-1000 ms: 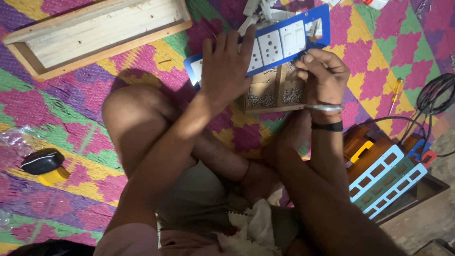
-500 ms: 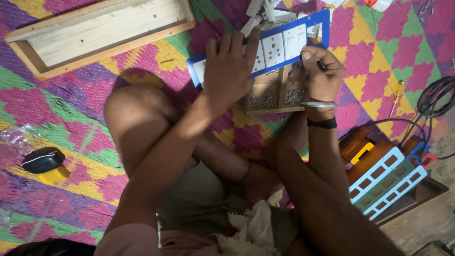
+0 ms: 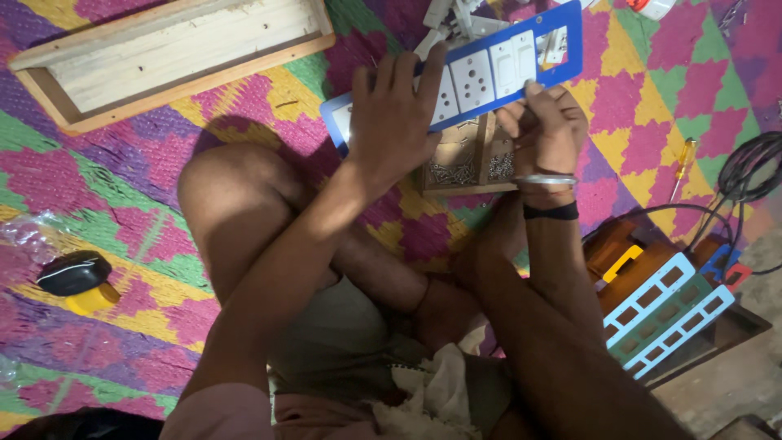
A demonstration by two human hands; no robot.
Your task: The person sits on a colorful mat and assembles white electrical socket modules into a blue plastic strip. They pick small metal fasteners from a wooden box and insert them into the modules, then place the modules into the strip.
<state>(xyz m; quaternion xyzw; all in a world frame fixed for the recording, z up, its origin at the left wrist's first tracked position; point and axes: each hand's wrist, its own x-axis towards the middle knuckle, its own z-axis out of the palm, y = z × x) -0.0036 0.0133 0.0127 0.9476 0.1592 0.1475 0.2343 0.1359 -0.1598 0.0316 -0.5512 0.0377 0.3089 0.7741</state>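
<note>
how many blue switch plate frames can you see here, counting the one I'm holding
3. One blue plate lies under the left hand, with the right hand at its lower edge. Two lighter blue empty frames sit stacked at lower right. More may be hidden beneath them.

A woven plastic floor mat (image 3: 652, 122) in a bright diamond pattern of pink, purple, green and yellow covers nearly the whole floor. At the lower right its edge gives way to bare grey ground (image 3: 733, 383). A shallow, pale unpainted wooden frame (image 3: 163, 57) lies on the mat at the upper left. A crumpled clear plastic wrapper (image 3: 28, 236) sits at the left edge. A coil of black cable (image 3: 753, 171) lies at the right edge. The light is soft and even, with faint shadows
</note>
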